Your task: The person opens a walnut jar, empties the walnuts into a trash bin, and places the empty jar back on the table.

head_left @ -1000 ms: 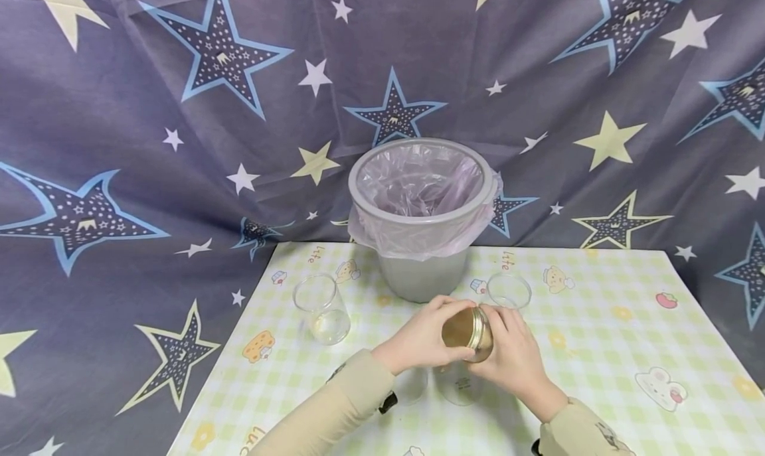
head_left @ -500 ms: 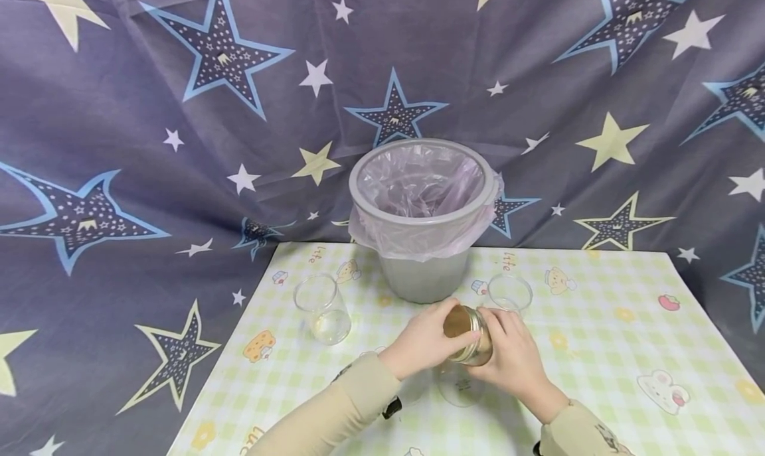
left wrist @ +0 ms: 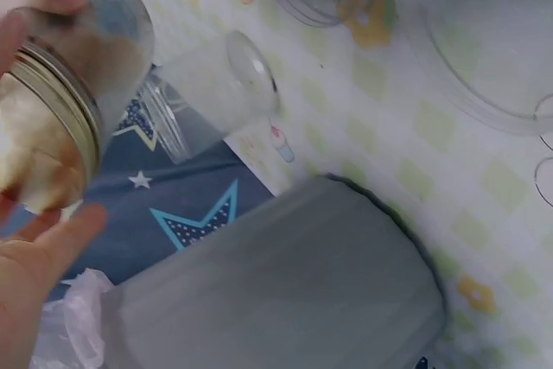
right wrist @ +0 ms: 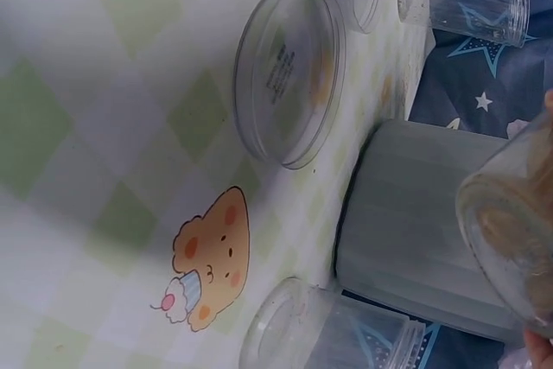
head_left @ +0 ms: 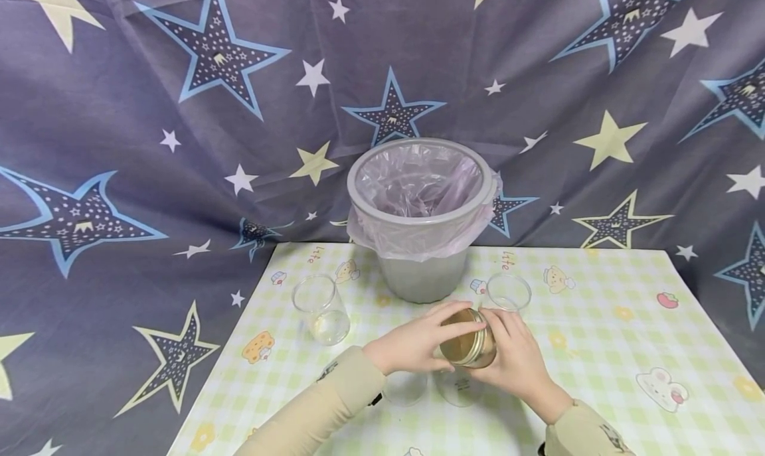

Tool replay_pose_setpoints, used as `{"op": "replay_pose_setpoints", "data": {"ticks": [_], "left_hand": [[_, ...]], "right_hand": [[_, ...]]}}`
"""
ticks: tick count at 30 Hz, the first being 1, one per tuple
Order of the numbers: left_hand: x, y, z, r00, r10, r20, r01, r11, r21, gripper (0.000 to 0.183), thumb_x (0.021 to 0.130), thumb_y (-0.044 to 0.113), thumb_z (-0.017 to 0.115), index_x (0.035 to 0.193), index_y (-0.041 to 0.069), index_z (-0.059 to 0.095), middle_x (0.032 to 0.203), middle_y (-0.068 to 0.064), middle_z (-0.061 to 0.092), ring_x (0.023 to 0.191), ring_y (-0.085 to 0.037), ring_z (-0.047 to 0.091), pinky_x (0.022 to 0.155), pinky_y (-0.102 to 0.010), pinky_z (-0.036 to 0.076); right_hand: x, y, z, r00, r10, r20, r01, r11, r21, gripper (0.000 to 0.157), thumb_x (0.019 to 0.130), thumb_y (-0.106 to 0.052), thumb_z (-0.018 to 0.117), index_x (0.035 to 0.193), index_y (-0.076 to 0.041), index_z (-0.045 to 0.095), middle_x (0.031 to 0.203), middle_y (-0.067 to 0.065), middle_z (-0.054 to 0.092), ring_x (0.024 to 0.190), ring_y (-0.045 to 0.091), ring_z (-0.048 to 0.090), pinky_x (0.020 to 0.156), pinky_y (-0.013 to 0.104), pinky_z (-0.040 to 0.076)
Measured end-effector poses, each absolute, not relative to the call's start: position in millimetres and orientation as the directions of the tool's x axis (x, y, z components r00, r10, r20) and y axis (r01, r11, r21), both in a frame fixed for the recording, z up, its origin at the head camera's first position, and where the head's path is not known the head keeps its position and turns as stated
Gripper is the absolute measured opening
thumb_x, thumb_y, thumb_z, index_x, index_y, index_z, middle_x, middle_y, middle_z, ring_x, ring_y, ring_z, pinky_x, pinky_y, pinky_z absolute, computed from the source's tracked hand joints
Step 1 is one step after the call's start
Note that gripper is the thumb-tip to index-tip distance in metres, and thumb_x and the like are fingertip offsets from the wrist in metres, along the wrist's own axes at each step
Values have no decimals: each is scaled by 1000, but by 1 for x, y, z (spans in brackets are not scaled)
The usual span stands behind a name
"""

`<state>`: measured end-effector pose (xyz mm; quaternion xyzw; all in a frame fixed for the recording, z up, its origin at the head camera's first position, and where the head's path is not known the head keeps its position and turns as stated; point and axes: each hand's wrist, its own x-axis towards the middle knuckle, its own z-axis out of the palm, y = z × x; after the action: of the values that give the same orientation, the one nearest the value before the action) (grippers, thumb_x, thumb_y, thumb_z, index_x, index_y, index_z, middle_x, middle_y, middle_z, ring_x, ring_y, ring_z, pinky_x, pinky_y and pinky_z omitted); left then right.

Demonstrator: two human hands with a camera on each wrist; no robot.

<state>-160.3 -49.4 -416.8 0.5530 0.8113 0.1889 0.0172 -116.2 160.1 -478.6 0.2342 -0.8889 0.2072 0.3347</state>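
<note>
Both hands hold a clear jar with brownish contents, tilted sideways above the table. Its shiny gold lid faces left. My left hand is at the lid, its fingers over the top edge and the thumb low. My right hand grips the jar body from the right. In the left wrist view the lid sits on the jar, and one left fingertip stands slightly off it. The right wrist view shows the jar's base; much of the right hand is out of frame there.
A grey bin with a pinkish liner stands behind the hands. Clear open containers stand at left and right. Two clear round dishes, one left and one right, lie on the checked table below the jar.
My left hand has shifted slightly left and changed its hold on the lid: the fingers reach across the top and the thumb is lower. The right hand stays on the jar.
</note>
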Motion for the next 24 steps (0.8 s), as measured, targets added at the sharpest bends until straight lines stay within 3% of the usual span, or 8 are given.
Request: {"op": "replay_pose_setpoints", "data": {"ticks": [3, 6, 13, 19, 24], "left_hand": [[-163, -50, -418, -350, 909, 225, 915, 281, 290, 78, 74, 21, 81, 141, 17, 42, 148, -12, 33, 140, -24, 29, 115, -34, 27], [-164, -49, -419, -360, 898, 251, 913, 284, 292, 74, 73, 24, 82, 138, 16, 46, 144, -12, 38, 134, -26, 37, 112, -36, 34], [-160, -46, -422, -523, 811, 262, 830, 416, 370, 81, 68, 40, 84, 137, 16, 48, 123, -5, 48, 110, -17, 54, 95, -25, 48], [-155, -36, -424, -698, 686, 202, 689, 570, 448, 73, 77, 54, 71, 135, 17, 48, 106, -4, 55, 86, -11, 58, 72, -20, 51], [-153, -30, -425, -743, 646, 172, 655, 651, 383, 68, 82, 61, 61, 131, 15, 49, 104, -8, 62, 84, -16, 63, 68, -22, 52]], "right_hand": [[-115, 160, -479, -669, -270, 692, -556, 800, -226, 103, 30, -36, 95, 117, 0, 55, 107, 13, 58, 93, 24, 53, 76, 42, 54], [-115, 160, -480, -667, -266, 696, -558, 797, -230, 103, 29, -36, 95, 117, 0, 55, 107, 13, 58, 94, 24, 53, 76, 42, 54], [-114, 157, -480, -658, -275, 701, -572, 788, -228, 99, 32, -35, 94, 117, 1, 56, 107, 12, 58, 95, 25, 54, 79, 42, 52], [-117, 159, -480, -671, -257, 695, -552, 799, -237, 99, 33, -34, 94, 117, 2, 55, 107, 14, 59, 95, 26, 54, 79, 42, 52], [-118, 160, -482, -678, -256, 689, -546, 803, -239, 100, 33, -35, 94, 117, 1, 55, 106, 13, 59, 94, 26, 54, 77, 41, 52]]}}
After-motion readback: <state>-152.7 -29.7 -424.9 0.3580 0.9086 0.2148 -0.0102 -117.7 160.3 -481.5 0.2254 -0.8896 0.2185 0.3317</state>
